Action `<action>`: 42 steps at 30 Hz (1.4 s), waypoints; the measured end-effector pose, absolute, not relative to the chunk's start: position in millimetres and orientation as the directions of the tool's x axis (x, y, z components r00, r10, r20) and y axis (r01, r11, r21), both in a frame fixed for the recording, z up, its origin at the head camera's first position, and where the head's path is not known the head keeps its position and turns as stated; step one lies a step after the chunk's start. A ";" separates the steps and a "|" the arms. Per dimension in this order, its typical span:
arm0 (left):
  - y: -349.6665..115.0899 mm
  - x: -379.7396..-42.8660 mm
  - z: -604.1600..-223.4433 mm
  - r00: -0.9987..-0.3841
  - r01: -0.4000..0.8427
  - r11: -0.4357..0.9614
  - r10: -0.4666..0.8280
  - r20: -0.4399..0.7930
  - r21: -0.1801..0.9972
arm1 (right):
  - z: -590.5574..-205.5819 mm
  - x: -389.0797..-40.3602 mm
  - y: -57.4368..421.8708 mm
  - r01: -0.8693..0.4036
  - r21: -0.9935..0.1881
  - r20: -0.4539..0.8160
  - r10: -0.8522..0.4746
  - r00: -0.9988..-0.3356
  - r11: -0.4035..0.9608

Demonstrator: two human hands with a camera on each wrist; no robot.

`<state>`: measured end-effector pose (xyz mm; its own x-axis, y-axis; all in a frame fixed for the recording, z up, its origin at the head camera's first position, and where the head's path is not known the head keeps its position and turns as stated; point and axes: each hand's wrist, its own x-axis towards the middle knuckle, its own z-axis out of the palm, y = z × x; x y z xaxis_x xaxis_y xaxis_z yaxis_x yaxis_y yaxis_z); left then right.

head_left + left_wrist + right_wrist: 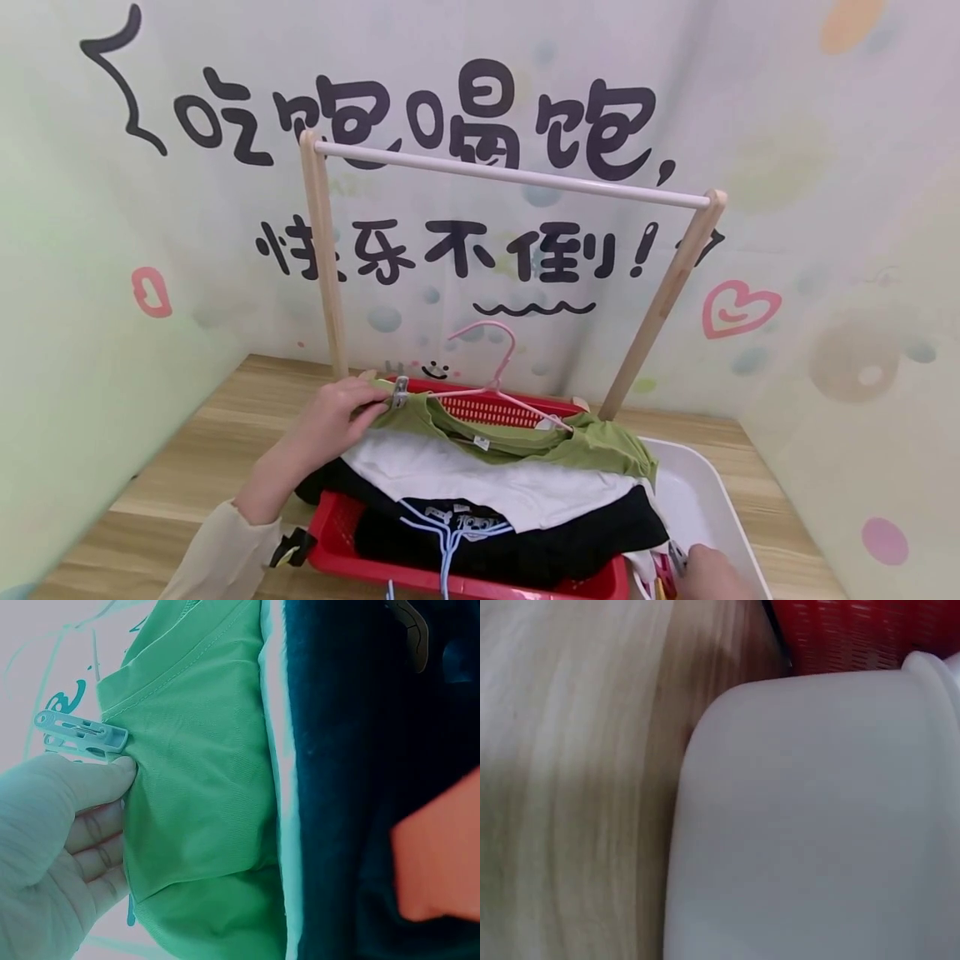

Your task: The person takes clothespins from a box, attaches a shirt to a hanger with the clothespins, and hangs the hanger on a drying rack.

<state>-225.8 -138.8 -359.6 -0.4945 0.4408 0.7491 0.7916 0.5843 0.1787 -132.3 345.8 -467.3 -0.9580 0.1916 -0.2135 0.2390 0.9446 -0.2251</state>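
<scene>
A green shirt (611, 442) hangs on a pink hanger (497, 367) and lies over white and black clothing. My left hand (330, 429) pinches the shirt's shoulder edge, thumb in front and fingers behind, as the left wrist view shows. Just beside that thumb a grey clothespin (86, 735) clips the shirt at the shoulder. At the lower right my right hand (716, 573), partly cut off by the frame, holds another grey clothespin (678, 557) above the white tray (708, 475). The right wrist view shows only the tray's outer side, without the hand.
Under the clothes stands a red basket (322, 533), with blue hangers (447, 546) at its front. Behind rises a rack with wooden posts (322, 250) and a white bar (510, 173). Colored clothespins (663, 579) lie in the tray. All stand on a wooden table (202, 450).
</scene>
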 end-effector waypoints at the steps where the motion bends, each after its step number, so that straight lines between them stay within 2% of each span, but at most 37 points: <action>1: -138.8 -225.7 -359.9 -0.492 0.792 0.584 0.441 0.750 0.176 | -467.7 -132.2 346.3 0.235 -0.226 -0.205 0.190 -0.960 0.945; 6: -138.6 -226.6 -361.4 -0.464 0.806 0.570 0.444 0.766 0.158 | -469.9 -130.9 349.8 0.217 -0.220 -0.135 0.190 -0.972 0.951; 11: -139.2 -226.6 -360.6 -0.461 0.808 0.568 0.444 0.768 0.157 | -464.6 -130.9 355.8 0.183 -0.224 -0.027 0.181 -0.983 0.957; 15: -139.3 -226.0 -359.7 -0.480 0.799 0.576 0.443 0.757 0.169 | -448.4 -127.8 357.9 0.158 -0.287 0.078 0.187 -0.979 0.945; 18: -139.4 -225.8 -359.6 -0.492 0.793 0.582 0.442 0.750 0.178 | -437.3 -123.0 352.6 0.156 -0.344 0.210 0.238 -0.948 0.926; 21: -139.5 -226.0 -359.5 -0.495 0.792 0.583 0.441 0.749 0.180 | -430.8 -119.6 345.3 0.061 -0.373 0.436 0.233 -0.870 0.926; 24: -139.5 -226.4 -359.5 -0.497 0.792 0.583 0.442 0.747 0.182 | -424.6 -119.8 340.4 -0.142 -0.345 0.678 0.141 -0.722 0.928; 27: -139.4 -226.7 -359.6 -0.498 0.793 0.580 0.443 0.745 0.185 | -415.5 -123.0 336.6 -0.331 -0.295 0.805 0.047 -0.591 0.896; 29: -139.7 -226.6 -359.8 -0.497 0.794 0.580 0.444 0.746 0.183 | -407.5 -124.9 332.1 -0.397 -0.293 0.826 0.021 -0.564 0.870; 34: -139.2 -226.3 -359.4 -0.495 0.792 0.583 0.444 0.747 0.179 | -385.2 -127.5 315.5 -0.470 -0.299 0.821 -0.026 -0.570 0.830; 42: -139.4 -224.8 -358.8 -0.524 0.779 0.595 0.444 0.727 0.198 | -360.7 -134.2 292.6 -0.552 -0.223 0.838 -0.132 -0.530 0.804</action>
